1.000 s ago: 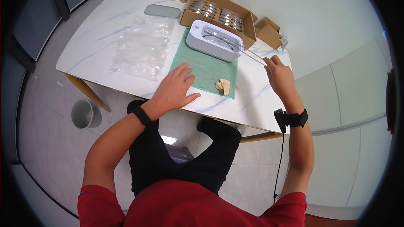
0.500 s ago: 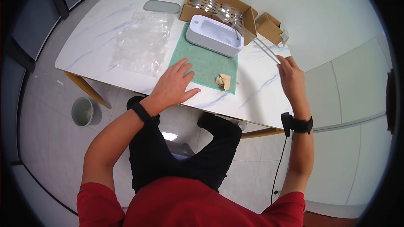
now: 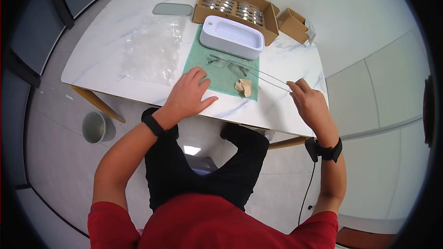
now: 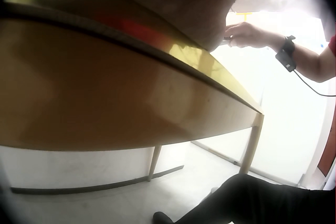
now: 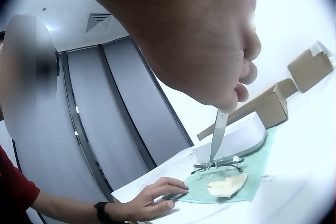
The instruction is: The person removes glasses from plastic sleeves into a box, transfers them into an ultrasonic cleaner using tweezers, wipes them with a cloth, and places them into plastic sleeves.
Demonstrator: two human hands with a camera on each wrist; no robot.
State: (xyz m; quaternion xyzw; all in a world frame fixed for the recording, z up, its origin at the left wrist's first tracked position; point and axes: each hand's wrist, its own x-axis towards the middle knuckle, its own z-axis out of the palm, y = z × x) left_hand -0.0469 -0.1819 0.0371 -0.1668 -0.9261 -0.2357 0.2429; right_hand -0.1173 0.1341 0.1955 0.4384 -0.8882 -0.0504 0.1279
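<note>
My right hand (image 3: 310, 103) pinches the near end of long metal tweezers (image 3: 272, 77). Their far tips grip a pair of eyeglasses (image 3: 228, 63), held over the green towel (image 3: 194, 55), just in front of the white cleaner tub (image 3: 230, 47). In the right wrist view the glasses (image 5: 218, 164) show close to the towel, behind a crumpled beige cloth (image 5: 228, 186). My left hand (image 3: 188, 93) rests at the table's front edge by the towel's left corner, fingers relaxed and holding nothing. The left wrist view mostly shows the table's edge (image 4: 131, 92).
Behind the tub, a cardboard box (image 3: 198, 16) holds rows of shiny glasses. A smaller cardboard box (image 3: 291, 26) stands to its right. Clear plastic bags (image 3: 154, 50) lie on the left, with a grey-green tray (image 3: 172, 9) beyond. A bin (image 3: 94, 129) stands on the floor.
The glasses have come up out of the tub in the tweezers, swung over its right end, then forward and left over the towel. My left hand has barely moved.
</note>
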